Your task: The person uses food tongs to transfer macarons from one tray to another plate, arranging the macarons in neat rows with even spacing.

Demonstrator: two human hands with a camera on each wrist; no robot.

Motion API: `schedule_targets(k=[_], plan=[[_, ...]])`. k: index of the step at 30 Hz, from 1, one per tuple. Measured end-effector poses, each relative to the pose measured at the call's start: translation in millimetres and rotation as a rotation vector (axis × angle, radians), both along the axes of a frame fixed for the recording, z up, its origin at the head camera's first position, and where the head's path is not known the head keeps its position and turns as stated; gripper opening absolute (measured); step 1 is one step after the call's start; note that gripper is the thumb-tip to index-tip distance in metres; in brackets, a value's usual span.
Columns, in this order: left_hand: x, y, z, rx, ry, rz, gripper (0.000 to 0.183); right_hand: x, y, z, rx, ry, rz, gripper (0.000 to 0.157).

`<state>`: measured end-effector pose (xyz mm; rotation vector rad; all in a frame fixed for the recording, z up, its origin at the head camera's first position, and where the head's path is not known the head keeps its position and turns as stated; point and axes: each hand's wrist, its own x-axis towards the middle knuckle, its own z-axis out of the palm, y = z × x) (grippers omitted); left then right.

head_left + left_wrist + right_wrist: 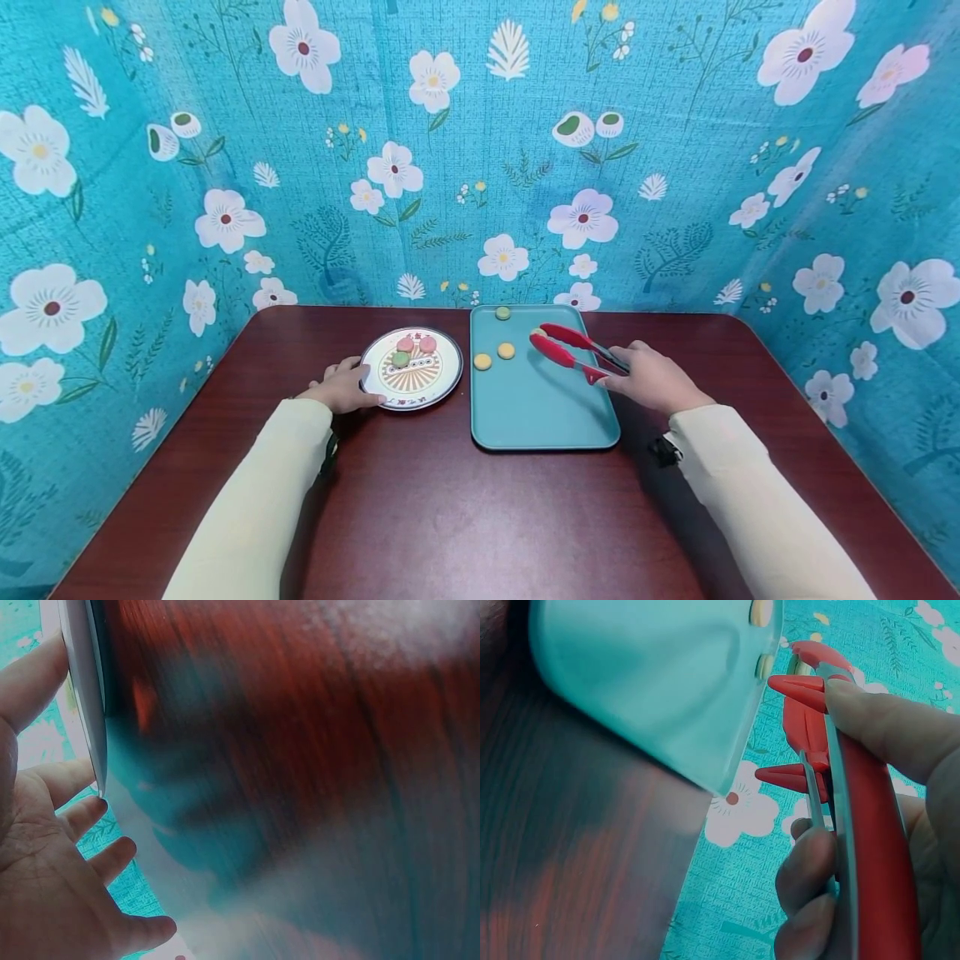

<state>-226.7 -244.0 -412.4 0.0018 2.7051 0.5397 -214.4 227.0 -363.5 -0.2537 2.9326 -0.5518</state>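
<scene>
My right hand (654, 379) grips red-and-metal tongs (573, 350) above the right part of the turquoise tray (540, 408). Between the tongs' red tips sits a light green macaron (798, 666), partly hidden by them. In the right wrist view, thumb and curled fingers close round the tong arms. On the left, my left hand (345, 387) touches the rim of a white patterned plate (446, 375), its thumb at the near side. Its fingers are spread and fairly straight in the left wrist view. Two pink macarons (427, 344) and a green macaron (401, 359) lie on the plate.
Two yellow macarons (506, 351) lie at the tray's left side, and a green macaron (502, 313) lies near its far edge. Plate and tray stand side by side on a dark red-brown table (480, 517). A blue flowered cloth (480, 183) hangs behind the table and at both sides.
</scene>
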Motion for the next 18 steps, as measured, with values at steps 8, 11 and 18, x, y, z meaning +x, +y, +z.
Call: schedule_targets(k=[8, 11, 18], plan=[[1.7, 0.6, 1.7, 0.003, 0.002, 0.013, 0.087, -1.8, -7.5, 1.1, -0.001, 0.022, 0.025, 0.081], [2.0, 0.4, 1.7, -0.003, 0.001, 0.016, 0.087, -2.5, -10.6, 1.1, -0.006, 0.017, 0.03, 0.082], [1.9, -0.3, -0.2, 0.003, 0.0, 0.019, 0.088, -5.1, -20.2, 0.5, -0.004, 0.034, 0.048, 0.078]])
